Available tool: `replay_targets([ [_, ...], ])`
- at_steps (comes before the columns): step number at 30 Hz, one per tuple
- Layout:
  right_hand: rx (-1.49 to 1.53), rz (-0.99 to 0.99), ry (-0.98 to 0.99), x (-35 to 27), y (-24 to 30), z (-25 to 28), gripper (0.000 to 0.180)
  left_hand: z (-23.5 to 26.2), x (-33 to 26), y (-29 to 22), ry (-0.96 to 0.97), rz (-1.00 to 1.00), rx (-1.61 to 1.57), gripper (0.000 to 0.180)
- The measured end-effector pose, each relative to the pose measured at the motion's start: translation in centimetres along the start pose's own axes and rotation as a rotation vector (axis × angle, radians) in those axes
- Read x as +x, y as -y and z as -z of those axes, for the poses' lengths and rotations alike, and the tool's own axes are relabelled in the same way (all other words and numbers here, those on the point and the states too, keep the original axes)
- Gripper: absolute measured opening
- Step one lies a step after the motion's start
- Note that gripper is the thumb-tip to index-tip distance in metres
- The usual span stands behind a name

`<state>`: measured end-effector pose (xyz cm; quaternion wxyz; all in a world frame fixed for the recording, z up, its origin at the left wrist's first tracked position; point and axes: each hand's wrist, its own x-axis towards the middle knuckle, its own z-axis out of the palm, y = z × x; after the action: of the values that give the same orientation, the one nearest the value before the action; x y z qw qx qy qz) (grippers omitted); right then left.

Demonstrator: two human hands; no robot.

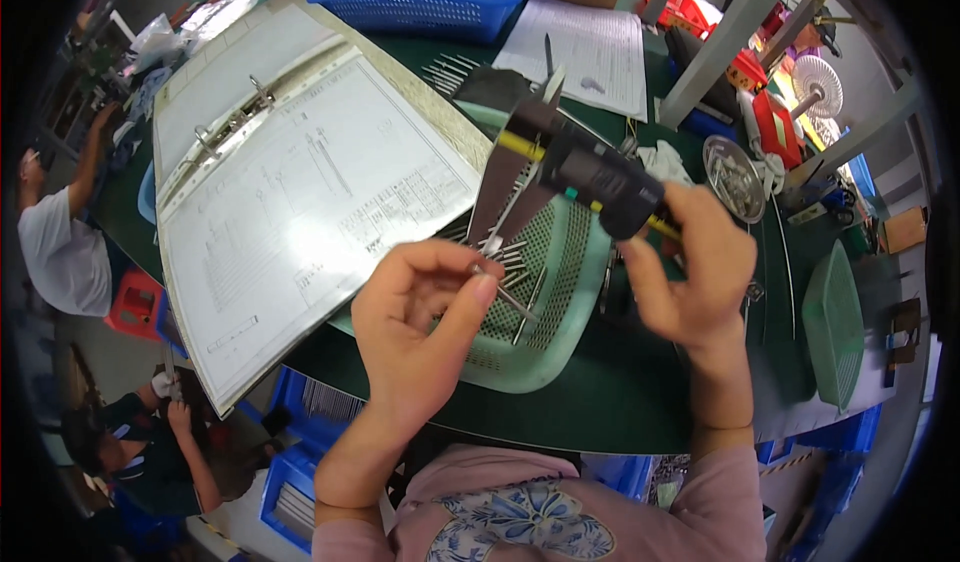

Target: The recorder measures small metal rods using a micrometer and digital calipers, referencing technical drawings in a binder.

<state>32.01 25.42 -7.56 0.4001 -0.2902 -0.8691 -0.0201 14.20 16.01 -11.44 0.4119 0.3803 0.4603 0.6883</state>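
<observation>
Left hand (420, 322) pinches steel pin (503, 292); right hand (690, 272) grips caliper (585, 172). Best seat pin square between jaws over green tray (570, 332).

An open ring binder of white drawing sheets (290, 182) lies at the dark green table's (620, 402) left edge, overhanging the pale green perforated plastic tray (570, 292) to its right; behind both sits a blue plastic basket (430, 2), a round metal dish (735, 177) farther right
</observation>
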Motion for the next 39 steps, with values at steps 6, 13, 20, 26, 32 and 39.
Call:
replay_targets([
  [6,0.008,0.015,-0.163,0.1,-1.2,0.4,0.031,-1.2,3.1,0.5,0.244,-0.497,1.379,0.016],
  [13,0.033,0.011,-0.171,-0.2,-1.1,1.6,0.031,-2.7,4.0,2.9,0.800,-0.202,1.454,0.032],
  [20,0.044,0.016,-0.214,0.4,-1.0,0.9,0.031,-1.7,5.3,3.4,0.833,-0.195,1.410,0.034],
  [26,0.014,-0.002,-0.203,-0.1,-1.3,1.1,0.030,-1.4,4.1,3.2,0.837,-0.199,1.283,0.017],
  [32,0.025,-0.078,-0.124,-0.3,-0.7,0.8,0.027,-0.2,3.3,3.8,0.746,-0.233,1.396,0.015],
  [39,0.062,-0.027,-0.164,0.1,-0.9,0.6,0.029,0.5,4.6,3.1,0.812,-0.294,1.459,0.006],
])
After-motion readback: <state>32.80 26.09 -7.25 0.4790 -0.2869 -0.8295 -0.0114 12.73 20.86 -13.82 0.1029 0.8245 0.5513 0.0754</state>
